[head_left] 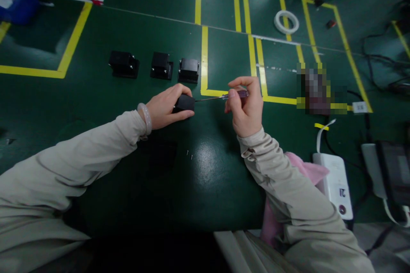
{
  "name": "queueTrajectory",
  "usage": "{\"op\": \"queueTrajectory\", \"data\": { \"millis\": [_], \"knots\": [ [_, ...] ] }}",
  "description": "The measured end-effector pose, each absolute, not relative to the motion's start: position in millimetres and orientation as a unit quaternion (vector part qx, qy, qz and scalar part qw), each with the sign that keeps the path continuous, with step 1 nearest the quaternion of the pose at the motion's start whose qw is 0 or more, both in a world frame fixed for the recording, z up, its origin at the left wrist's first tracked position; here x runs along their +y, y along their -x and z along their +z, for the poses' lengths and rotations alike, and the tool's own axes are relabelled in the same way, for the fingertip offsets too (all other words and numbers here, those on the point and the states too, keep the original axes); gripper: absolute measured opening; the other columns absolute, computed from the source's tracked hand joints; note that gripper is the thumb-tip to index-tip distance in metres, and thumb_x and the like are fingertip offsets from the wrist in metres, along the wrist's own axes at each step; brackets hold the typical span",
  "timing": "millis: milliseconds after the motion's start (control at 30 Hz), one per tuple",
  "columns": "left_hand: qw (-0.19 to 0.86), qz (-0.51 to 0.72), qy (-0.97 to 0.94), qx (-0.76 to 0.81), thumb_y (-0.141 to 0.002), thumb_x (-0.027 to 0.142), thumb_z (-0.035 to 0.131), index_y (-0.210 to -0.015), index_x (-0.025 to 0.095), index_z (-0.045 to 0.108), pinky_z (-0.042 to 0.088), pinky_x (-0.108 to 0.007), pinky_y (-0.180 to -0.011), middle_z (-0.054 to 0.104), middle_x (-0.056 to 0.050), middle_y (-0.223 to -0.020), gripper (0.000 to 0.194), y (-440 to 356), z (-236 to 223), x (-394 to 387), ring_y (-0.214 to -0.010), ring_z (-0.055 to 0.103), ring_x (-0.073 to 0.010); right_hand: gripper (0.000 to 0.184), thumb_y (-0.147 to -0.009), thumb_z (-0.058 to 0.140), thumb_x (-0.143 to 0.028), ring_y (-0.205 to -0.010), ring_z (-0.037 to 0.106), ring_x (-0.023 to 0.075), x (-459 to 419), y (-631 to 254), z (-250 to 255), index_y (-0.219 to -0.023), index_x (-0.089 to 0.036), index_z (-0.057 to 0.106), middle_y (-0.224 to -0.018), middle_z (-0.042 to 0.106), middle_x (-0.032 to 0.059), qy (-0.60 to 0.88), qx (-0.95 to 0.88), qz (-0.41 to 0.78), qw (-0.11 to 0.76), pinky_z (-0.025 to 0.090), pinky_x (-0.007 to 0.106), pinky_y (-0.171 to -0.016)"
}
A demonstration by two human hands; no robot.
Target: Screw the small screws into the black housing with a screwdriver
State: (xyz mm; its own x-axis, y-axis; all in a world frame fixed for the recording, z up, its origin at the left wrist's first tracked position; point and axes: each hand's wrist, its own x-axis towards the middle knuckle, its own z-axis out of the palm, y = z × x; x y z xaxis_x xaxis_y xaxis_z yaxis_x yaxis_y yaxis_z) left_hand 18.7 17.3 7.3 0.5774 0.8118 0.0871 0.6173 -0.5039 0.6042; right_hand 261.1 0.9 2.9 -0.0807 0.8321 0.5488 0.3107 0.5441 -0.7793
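Note:
My left hand (168, 106) grips a small black box-shaped part (185, 103) on the green table, fingers and thumb around its sides. A screwdriver (235, 94) with a clear purplish handle is pinched in my right hand (246, 104). Its thin shaft points left, and the tip meets the right side of the black part; whether a screw sits there is too small to tell. Behind my left hand stand three similar black parts (121, 64) in a row, with shiny screws at their sides. Two tiny screws (189, 154) lie on the table nearer to me.
Yellow tape outlines (205, 59) mark the green table (128, 192). A roll of white tape (286, 22) lies at the back right. To the right are a white power strip (335, 183), a pink cloth (306, 167) and cables. A blue bin (24, 6) stands far left.

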Motion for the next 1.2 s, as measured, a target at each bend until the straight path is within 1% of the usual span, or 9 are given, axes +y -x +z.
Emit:
{"op": "queueTrajectory", "data": {
  "millis": [67,200,267,433,600,800,933,1000,1200],
  "knots": [
    [0.266,0.182,-0.847,0.423,-0.088,0.049,0.057,-0.115,0.018,0.051,0.05,-0.04,-0.087,0.062,-0.01,-0.113,0.042,-18.6,7.4,17.3,-0.101,0.062,-0.0248,0.022,-0.102,0.051,-0.045,-0.051,0.05,0.003,1.1,-261.7,2.4,-0.104,-0.023,0.053,-0.081,0.055,-0.0052,0.412,-0.693,0.245,0.539,0.04,0.024,-0.047],
    [0.27,0.182,-0.847,0.42,-0.087,0.048,0.058,-0.115,0.018,0.051,0.049,-0.039,-0.086,0.062,-0.01,-0.113,0.042,-18.4,7.7,17.3,-0.099,0.062,-0.0242,0.023,-0.102,0.052,-0.044,-0.045,0.048,0.0034,-0.1,-262.3,4.6,-0.093,-0.023,0.052,-0.067,0.048,-0.0078,0.425,-0.695,0.255,0.521,0.036,0.023,-0.043],
    [0.271,0.181,-0.848,0.418,-0.086,0.048,0.059,-0.115,0.017,0.051,0.049,-0.039,-0.086,0.062,-0.01,-0.113,0.043,-18.5,7.6,17.4,-0.099,0.062,-0.0241,0.024,-0.102,0.051,-0.045,-0.044,0.046,0.0035,-1.0,-262.0,5.7,-0.09,-0.023,0.052,-0.064,0.046,-0.0084,0.426,-0.696,0.253,0.52,0.035,0.023,-0.042],
    [0.271,0.184,-0.848,0.417,-0.084,0.049,0.062,-0.115,0.017,0.051,0.05,-0.041,-0.09,0.062,-0.01,-0.114,0.045,-18.8,6.4,17.8,-0.102,0.062,-0.0253,0.024,-0.101,0.052,-0.047,-0.048,0.05,0.0043,-1.7,-261.7,6.0,-0.102,-0.024,0.053,-0.069,0.05,-0.0076,0.415,-0.695,0.254,0.528,0.04,0.024,-0.047],
    [0.274,0.181,-0.846,0.42,-0.084,0.049,0.062,-0.116,0.018,0.051,0.05,-0.04,-0.088,0.061,-0.01,-0.114,0.046,-18.1,5.0,17.6,-0.101,0.062,-0.0252,0.026,-0.101,0.053,-0.046,-0.044,0.048,0.0038,-2.6,-261.8,7.7,-0.089,-0.023,0.052,-0.066,0.048,-0.0075,0.428,-0.695,0.255,0.518,0.034,0.023,-0.042],
    [0.275,0.18,-0.848,0.416,-0.082,0.051,0.067,-0.117,0.017,0.051,0.05,-0.04,-0.088,0.061,-0.01,-0.115,0.051,-17.1,3.7,18.8,-0.102,0.062,-0.0254,0.028,-0.1,0.053,-0.051,-0.05,0.051,0.0053,-4.3,-262.2,8.1,-0.103,-0.023,0.054,-0.072,0.054,-0.007,0.426,-0.693,0.264,0.518,0.042,0.026,-0.05],
    [0.283,0.179,-0.847,0.413,-0.076,0.048,0.075,-0.116,0.019,0.05,0.051,-0.039,-0.09,0.061,-0.009,-0.116,0.056,-16.5,3.8,19.8,-0.102,0.062,-0.0245,0.028,-0.1,0.052,-0.05,-0.045,0.049,0.0047,-4.0,-262.8,8.9,-0.091,-0.023,0.053,-0.064,0.049,-0.0082,0.438,-0.696,0.261,0.506,0.037,0.024,-0.044],
    [0.285,0.18,-0.848,0.409,-0.073,0.046,0.079,-0.116,0.019,0.05,0.051,-0.039,-0.09,0.061,-0.009,-0.116,0.059,-16.0,3.9,20.0,-0.102,0.062,-0.0241,0.028,-0.1,0.052,-0.049,-0.042,0.047,0.0045,-3.7,-262.5,8.9,-0.088,-0.023,0.052,-0.061,0.047,-0.0084,0.438,-0.696,0.254,0.509,0.034,0.024,-0.042],
    [0.284,0.18,-0.85,0.406,-0.07,0.039,0.084,-0.115,0.02,0.049,0.052,-0.038,-0.091,0.061,-0.008,-0.117,0.061,-15.1,3.4,20.7,-0.102,0.063,-0.0239,0.03,-0.1,0.051,-0.054,-0.048,0.05,0.0068,-3.0,-262.9,6.3,-0.102,-0.024,0.053,-0.067,0.052,-0.0071,0.439,-0.691,0.262,0.511,0.042,0.027,-0.048]
  ]
}}
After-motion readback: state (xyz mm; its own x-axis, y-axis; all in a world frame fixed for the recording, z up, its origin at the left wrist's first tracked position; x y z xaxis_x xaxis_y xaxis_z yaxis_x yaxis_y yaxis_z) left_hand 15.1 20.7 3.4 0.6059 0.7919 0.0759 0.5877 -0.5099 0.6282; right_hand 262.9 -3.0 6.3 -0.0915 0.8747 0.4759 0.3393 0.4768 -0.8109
